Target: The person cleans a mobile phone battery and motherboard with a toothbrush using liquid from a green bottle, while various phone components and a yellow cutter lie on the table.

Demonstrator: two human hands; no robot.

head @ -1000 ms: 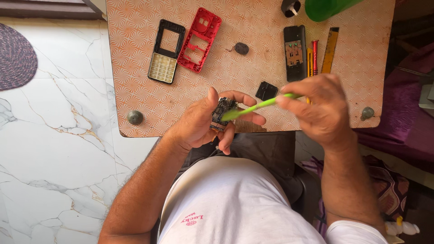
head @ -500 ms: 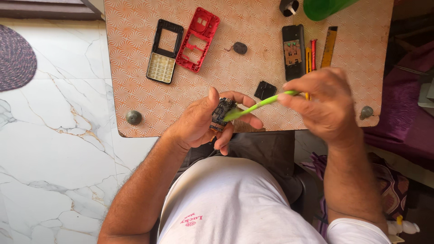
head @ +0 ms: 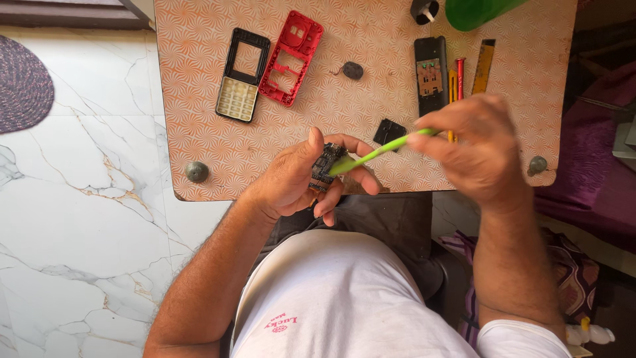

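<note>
Left hand is clamped around a small dark circuit board just off the worktop's near edge, and the right hand pinches a lime-green tool whose tip touches the board. Up at 11 o'clock from the board sit a black keypad frame and a red phone shell side by side; a black phone body lies at 1 o'clock.
</note>
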